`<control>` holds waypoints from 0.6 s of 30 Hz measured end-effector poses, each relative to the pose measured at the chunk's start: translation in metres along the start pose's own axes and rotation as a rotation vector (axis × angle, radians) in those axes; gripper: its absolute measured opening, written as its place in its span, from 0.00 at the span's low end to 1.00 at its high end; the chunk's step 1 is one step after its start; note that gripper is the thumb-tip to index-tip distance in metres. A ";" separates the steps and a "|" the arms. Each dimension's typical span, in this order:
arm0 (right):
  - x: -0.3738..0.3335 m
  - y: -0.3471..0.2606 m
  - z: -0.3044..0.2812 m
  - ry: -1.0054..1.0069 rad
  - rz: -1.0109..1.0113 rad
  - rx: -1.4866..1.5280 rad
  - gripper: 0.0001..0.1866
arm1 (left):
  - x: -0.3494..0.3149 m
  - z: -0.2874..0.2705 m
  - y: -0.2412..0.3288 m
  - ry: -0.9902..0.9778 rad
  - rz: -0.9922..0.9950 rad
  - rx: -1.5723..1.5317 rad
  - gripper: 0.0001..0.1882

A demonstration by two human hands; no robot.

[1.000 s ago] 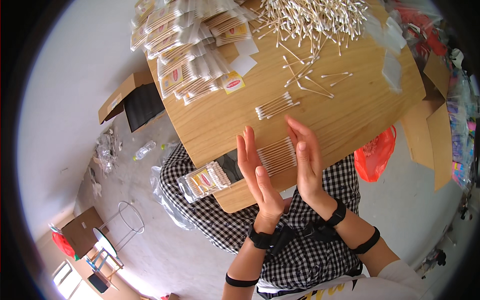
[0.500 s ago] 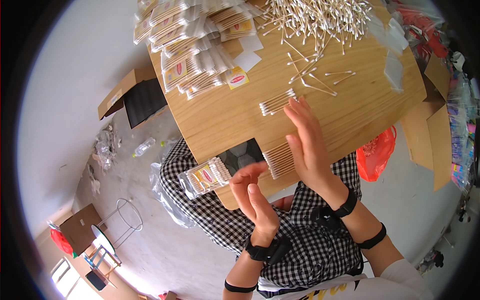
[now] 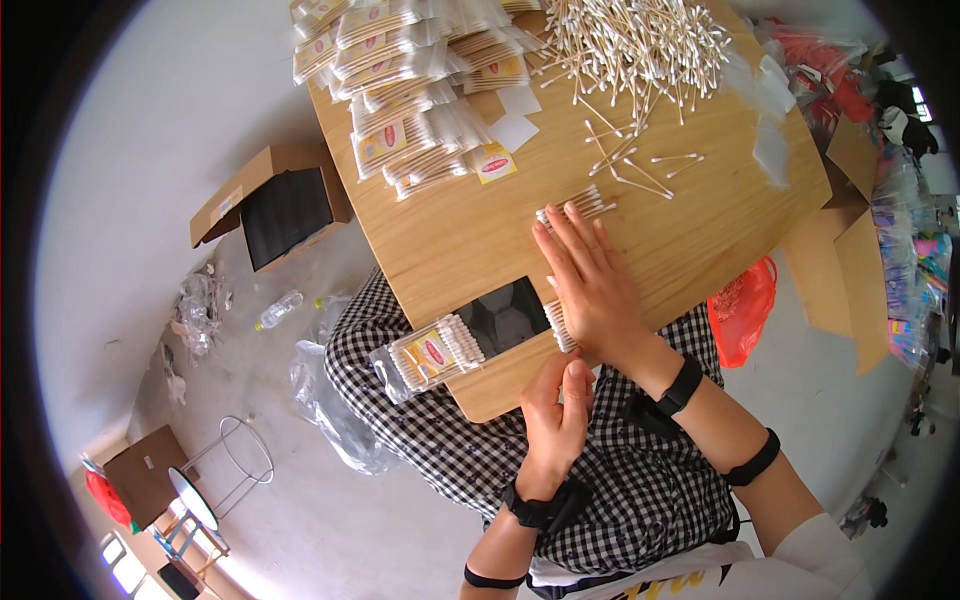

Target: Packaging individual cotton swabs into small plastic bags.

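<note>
White-tipped swabs (image 3: 640, 52), black-and-white checked trousers (image 3: 425, 425), red bag (image 3: 742, 312)

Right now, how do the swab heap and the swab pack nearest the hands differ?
The swab heap lies jumbled; the swab pack has its swabs lined up. The swab heap is loose and spreads wider; the swab pack is smaller, in clear wrapping with a yellow label. Both have white-tipped swabs.

Light-brown wood-grained tabletop (image 3: 450, 240): heaped white-tipped cotton swabs (image 3: 640, 55), aligned swab row (image 3: 558, 326) near edge, piled clear plastic swab packets (image 3: 400, 75).
</note>
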State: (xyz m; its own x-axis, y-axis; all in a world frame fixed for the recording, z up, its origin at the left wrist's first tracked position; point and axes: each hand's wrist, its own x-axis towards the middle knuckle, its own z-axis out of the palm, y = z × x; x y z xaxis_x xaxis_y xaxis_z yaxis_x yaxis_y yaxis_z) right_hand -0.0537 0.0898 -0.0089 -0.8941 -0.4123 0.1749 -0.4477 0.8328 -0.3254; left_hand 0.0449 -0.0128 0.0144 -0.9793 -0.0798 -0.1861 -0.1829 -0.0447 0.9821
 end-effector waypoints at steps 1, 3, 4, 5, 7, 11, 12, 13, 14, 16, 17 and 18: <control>0.000 0.000 0.001 -0.003 0.009 0.041 0.31 | 0.000 0.000 -0.001 -0.010 -0.025 0.027 0.19; 0.001 -0.001 -0.001 -0.010 0.001 0.030 0.31 | 0.001 0.000 -0.004 -0.038 -0.011 0.068 0.16; 0.001 -0.003 -0.001 -0.015 0.000 0.027 0.31 | 0.001 0.000 -0.004 -0.032 -0.009 0.059 0.16; 0.002 -0.005 -0.002 -0.019 -0.010 0.022 0.31 | 0.002 0.000 -0.002 -0.036 -0.012 0.075 0.16; 0.003 -0.006 -0.003 -0.023 -0.003 -0.042 0.32 | 0.004 -0.003 0.008 -0.056 -0.059 0.088 0.19; 0.002 -0.005 0.006 -0.030 -0.018 -0.041 0.33 | 0.003 -0.039 0.011 0.324 0.021 0.009 0.20; 0.004 -0.006 0.005 -0.031 0.003 -0.036 0.33 | 0.011 -0.053 0.015 0.464 0.114 0.030 0.20; 0.005 -0.008 0.006 -0.035 0.023 -0.027 0.33 | 0.016 -0.063 0.019 0.562 0.126 -0.005 0.20; 0.007 -0.010 0.006 -0.036 0.019 -0.028 0.33 | 0.020 -0.070 0.023 0.658 0.137 -0.040 0.20; 0.014 -0.020 0.010 -0.028 0.011 -0.023 0.33 | 0.025 -0.071 0.028 0.663 0.176 -0.190 0.19; 0.017 -0.023 0.012 -0.028 0.006 -0.018 0.33 | 0.031 -0.061 0.030 0.636 0.199 -0.325 0.19; 0.022 -0.026 0.013 -0.015 -0.011 -0.014 0.32 | 0.033 -0.052 0.031 0.602 0.223 -0.457 0.20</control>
State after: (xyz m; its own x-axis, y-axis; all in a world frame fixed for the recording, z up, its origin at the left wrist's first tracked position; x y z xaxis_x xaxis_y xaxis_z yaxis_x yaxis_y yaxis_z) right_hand -0.0620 0.0543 -0.0091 -0.8892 -0.4269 0.1647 -0.4576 0.8332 -0.3105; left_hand 0.0113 -0.0687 0.0370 -0.7493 -0.6549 -0.0984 0.1936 -0.3588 0.9131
